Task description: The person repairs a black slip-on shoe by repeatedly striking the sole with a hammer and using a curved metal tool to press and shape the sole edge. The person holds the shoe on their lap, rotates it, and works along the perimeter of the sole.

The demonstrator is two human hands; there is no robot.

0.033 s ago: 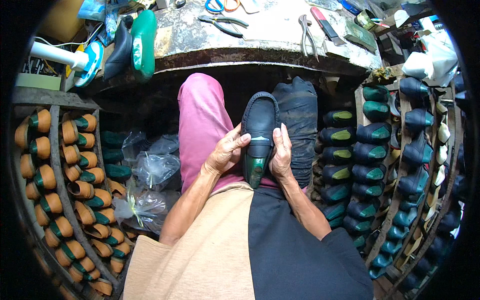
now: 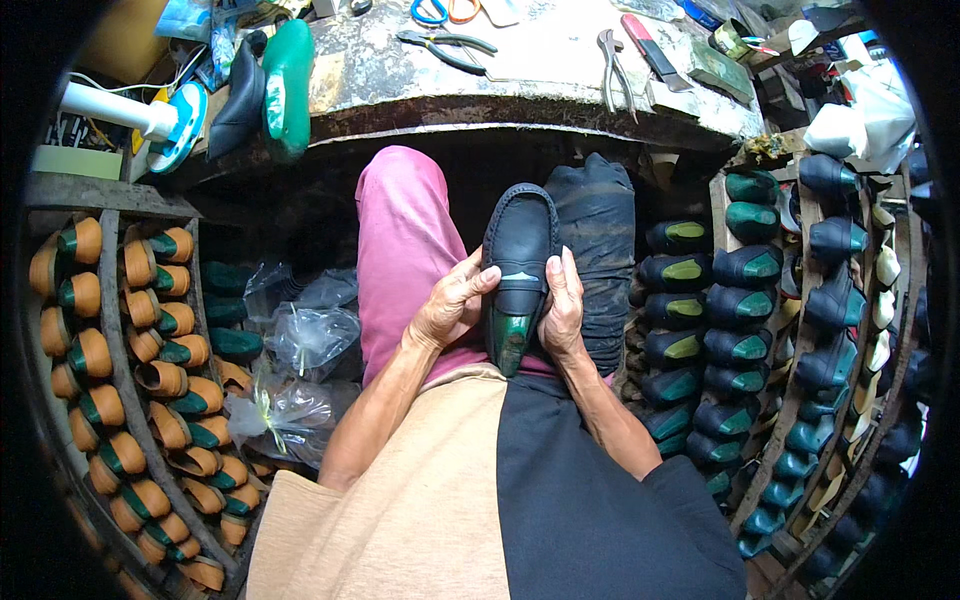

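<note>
Seen from above, a seated person holds a black loafer point(image 2: 520, 262) lengthwise over the lap, between a pink-clad thigh point(image 2: 400, 250) and a dark-clad one point(image 2: 598, 250), toe pointing away toward the workbench point(image 2: 420, 75). The left hand point(image 2: 455, 305) curls around the shoe's left side with fingertips on the upper; the right hand point(image 2: 562, 310) lies flat along its right side, fingers straight, so both hands are closed about the shoe. A green shoe last point(image 2: 512, 335) fills it and shows at the heel. The leather looks soft and smooth, yet the last inside likely makes the whole thing stiff and fairly solid, best gripped by the flanks near the heel as it is now. Pliers point(image 2: 445, 45) and pincers point(image 2: 612, 60) lie near the workbench's far edge. Racks of tan shoes point(image 2: 130, 350) stand to the left, and racks of dark shoes point(image 2: 750, 300) on green lasts to the right.
</note>
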